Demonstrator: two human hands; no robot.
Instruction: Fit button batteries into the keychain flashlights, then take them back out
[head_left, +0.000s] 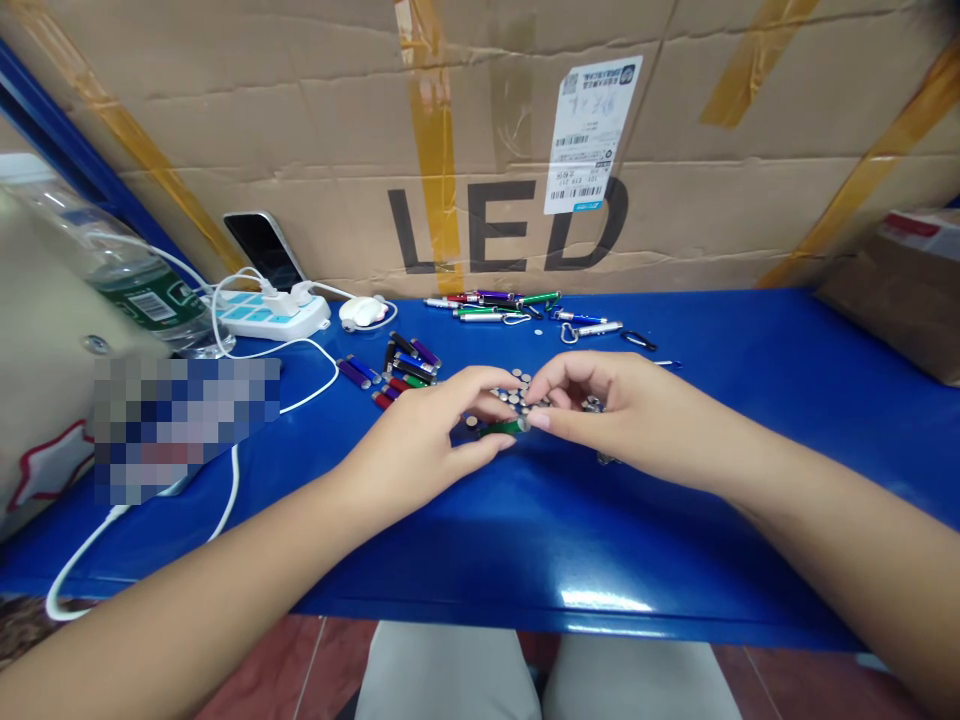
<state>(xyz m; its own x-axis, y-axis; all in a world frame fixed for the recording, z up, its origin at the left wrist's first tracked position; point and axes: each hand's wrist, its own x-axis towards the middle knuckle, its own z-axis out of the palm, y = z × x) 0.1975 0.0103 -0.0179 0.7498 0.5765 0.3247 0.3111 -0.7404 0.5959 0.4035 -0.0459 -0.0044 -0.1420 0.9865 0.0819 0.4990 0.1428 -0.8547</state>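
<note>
My left hand (429,425) is closed round a small green tube (501,428), held level just above the blue table (570,520). At the tube's right end, my right hand (600,398) pinches thumb and forefinger together; what they hold is too small to make out. A heap of small silver button cells (517,392) lies right behind both hands. Left of it lies a pile of short coloured tubes (397,368) in purple, red, blue and green.
Finished keychain lights with clips (517,305) lie in a row by the cardboard wall marked LED (510,230). At the back left are a white power strip (274,315), a leaning phone (264,248), a water bottle (127,280) and white cables (225,480). A brown box (900,290) sits at right.
</note>
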